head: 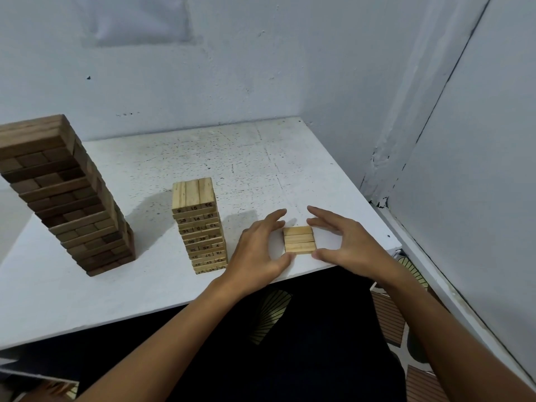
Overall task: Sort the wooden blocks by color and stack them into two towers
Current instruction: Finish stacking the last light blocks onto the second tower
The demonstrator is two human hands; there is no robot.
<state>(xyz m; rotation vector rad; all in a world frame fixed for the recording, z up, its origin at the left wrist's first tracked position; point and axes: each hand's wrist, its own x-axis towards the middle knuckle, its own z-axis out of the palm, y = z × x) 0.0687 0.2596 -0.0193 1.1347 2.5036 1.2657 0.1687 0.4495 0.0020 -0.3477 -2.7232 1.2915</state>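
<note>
A tall tower of dark brown blocks point(66, 195) stands at the left of the white table point(174, 163). A shorter tower of light numbered blocks point(200, 227) stands near the middle front. To its right, three light blocks point(299, 239) lie flat side by side near the table's front edge. My left hand point(261, 250) is at their left side and my right hand point(345, 242) at their right. Fingers and thumbs of both hands frame the set, with the thumb tips at its near corners. The fingers are spread and only gently bent.
Pale walls close the table in at the back and right, meeting in a corner point(377, 198). The table's front edge point(304, 274) runs just under my hands. Patterned floor point(406, 329) shows below at the right.
</note>
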